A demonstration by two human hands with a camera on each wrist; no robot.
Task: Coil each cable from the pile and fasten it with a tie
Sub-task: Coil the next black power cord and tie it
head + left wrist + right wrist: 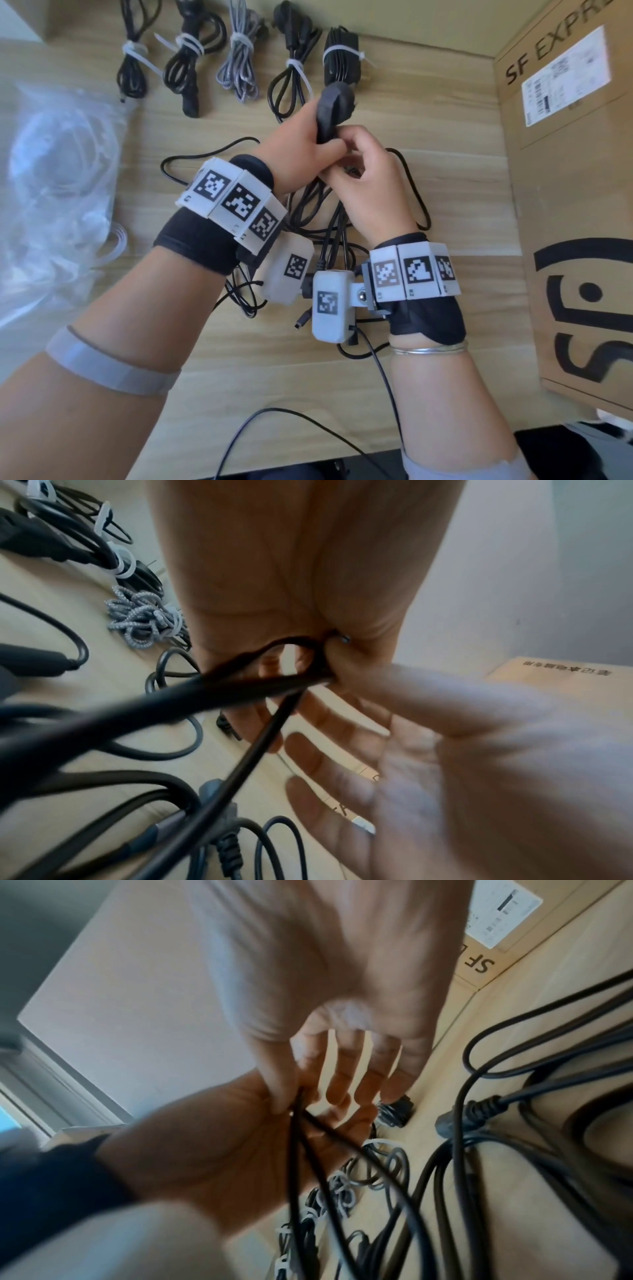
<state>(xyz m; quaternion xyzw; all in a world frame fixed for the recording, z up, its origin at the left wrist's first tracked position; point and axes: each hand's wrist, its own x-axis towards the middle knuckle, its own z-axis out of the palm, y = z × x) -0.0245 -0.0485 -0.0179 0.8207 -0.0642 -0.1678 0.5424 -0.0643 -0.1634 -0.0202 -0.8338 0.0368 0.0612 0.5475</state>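
Coiling a black cable [346, 219] above the table [445, 212], I am gripping its chunky plug [334, 106] in my left hand [301, 144] while my right hand [370, 185] is pinching the thin, smooth strands beside it. Five tied bundles [236, 65] are lying beyond the plug. Next, I judge, more loops need gathering before a tie from the bag [58, 178].

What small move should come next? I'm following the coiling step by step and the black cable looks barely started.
Probably draw another loop into the left hand, which grips the plug. The right hand pinches the black cable beside it, while most of it trails loose on the table.
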